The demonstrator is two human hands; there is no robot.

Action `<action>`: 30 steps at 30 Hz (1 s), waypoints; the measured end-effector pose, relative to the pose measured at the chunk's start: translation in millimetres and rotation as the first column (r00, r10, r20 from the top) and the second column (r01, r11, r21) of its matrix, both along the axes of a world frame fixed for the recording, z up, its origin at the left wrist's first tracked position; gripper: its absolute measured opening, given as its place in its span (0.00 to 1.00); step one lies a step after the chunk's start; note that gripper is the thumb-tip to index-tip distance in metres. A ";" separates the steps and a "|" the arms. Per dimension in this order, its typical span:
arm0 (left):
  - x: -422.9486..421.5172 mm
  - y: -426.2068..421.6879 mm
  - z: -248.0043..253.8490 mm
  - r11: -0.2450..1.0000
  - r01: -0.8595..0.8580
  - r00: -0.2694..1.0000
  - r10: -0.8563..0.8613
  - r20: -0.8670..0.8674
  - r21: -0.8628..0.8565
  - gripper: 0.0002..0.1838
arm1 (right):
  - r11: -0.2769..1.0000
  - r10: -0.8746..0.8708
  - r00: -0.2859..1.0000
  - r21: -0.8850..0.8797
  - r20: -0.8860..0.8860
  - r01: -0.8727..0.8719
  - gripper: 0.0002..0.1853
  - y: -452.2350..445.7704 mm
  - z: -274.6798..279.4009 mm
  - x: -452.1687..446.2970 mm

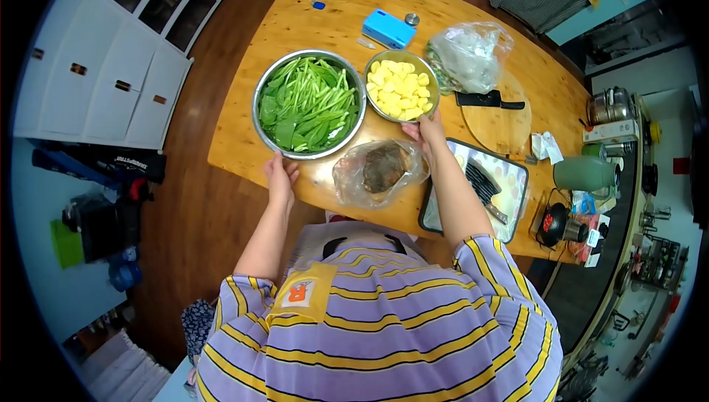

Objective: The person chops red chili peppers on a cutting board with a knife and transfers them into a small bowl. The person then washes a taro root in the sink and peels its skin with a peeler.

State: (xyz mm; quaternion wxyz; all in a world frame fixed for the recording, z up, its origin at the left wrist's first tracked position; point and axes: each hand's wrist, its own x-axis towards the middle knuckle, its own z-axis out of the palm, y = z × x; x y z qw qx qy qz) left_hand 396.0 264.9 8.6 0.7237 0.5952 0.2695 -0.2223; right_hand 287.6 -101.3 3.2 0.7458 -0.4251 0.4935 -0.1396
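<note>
Your right hand [425, 129] pinches the small metal bowl [401, 55] of yellow chunks [399, 90] on the wooden surface [295, 25]. Your left hand [281, 175], half curled, meets the big round bowl [256, 110] of leafy greens [306, 103]; I can't tell if it grips.

Lump [385, 166] in bag [350, 178]: blurred by plastic, not identifiable. Upper bag [476, 55]: contents mostly obscured, only some green discernible. Right hand [428, 130]: fingers partly hidden at small bowl [401, 55]; grip indeterminate. Left hand [281, 179]: closure on big bowl [255, 107] unclear. Tray [511, 195]: partly covered by right forearm [456, 188]. Box [611, 132]: lettering too small to read. Shirt [377, 335]: cut off by bottom edge.
</note>
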 end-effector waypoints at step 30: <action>37.5 47.3 -15.1 0.948 0.028 0.999 -0.035 -0.016 -0.318 0.05 | 0.999 -0.002 0.992 0.038 0.127 -0.002 0.37 51.4 -14.4 117.6</action>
